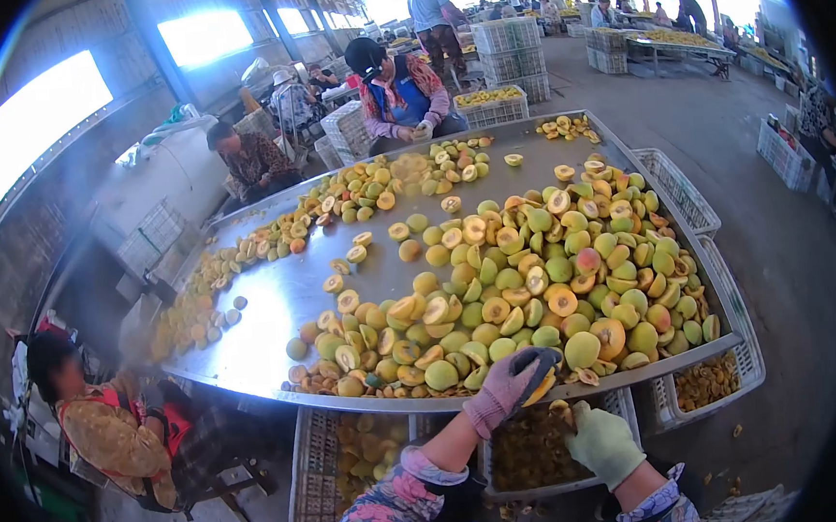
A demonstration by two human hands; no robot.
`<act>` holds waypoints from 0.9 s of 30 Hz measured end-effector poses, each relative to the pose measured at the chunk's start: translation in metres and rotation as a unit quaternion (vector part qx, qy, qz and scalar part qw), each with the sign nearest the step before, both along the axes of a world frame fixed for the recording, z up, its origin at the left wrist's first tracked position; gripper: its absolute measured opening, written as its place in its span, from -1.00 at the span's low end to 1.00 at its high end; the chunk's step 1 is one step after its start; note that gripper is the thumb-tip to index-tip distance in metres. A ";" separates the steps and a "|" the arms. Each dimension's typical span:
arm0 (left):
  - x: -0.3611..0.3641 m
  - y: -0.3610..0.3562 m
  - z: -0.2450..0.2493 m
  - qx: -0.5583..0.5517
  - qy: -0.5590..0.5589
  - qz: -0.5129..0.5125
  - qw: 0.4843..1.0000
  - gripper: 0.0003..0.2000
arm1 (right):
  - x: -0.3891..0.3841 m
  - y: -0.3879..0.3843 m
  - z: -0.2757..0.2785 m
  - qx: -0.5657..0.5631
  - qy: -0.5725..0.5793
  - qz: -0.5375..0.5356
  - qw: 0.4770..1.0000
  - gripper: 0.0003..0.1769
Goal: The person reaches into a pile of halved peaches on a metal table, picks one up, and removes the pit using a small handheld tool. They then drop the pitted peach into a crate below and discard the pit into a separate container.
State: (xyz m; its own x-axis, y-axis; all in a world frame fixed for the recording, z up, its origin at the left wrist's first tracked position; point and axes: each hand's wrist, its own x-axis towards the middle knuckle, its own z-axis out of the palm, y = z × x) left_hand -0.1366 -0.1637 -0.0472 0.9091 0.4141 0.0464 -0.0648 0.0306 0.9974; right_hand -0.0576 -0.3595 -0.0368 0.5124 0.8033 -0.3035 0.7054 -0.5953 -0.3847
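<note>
My left hand point(516, 387), in a pink and dark grey glove, is closed round a yellow peach half point(542, 386) at the table's near edge. Just to its right and lower, my right hand point(605, 445), in a pale green glove, has its fingers pinched together. Something small and brownish shows at those fingertips, too small to name. Beyond both hands, a big heap of halved peaches point(559, 270), green-yellow with some red, lies on the metal table point(285, 295). Below my hands stands a crate point(529, 462) with brownish pieces in it.
Another crate point(354, 459) of peach pieces stands at lower left, and one point(708, 383) at right. A seated person point(110, 428) is at the left; two more people point(401, 92) point(251, 161) sit across the table. Stacked crates point(510, 56) stand behind.
</note>
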 end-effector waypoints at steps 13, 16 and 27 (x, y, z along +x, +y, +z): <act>-0.157 0.139 0.064 0.419 0.279 0.321 0.802 -0.65 | 0.003 -0.018 -0.002 -0.035 0.030 0.068 0.997 -0.61; -0.126 0.182 0.050 0.448 0.341 0.293 0.773 -0.47 | 0.009 -0.011 0.013 0.021 0.346 -0.044 0.937 -0.64; -0.060 0.271 -0.006 0.441 0.464 0.118 0.759 -0.33 | 0.005 0.003 -0.029 -0.027 0.112 0.018 0.993 -0.68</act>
State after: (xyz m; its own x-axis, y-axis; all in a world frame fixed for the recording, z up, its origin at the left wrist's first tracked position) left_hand -0.1966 0.1070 -0.0528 0.6255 0.7498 -0.2157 0.7781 -0.5791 0.2433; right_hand -0.0522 -0.3566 -0.0663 0.3975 0.8000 -0.4495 0.6273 -0.5944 -0.5031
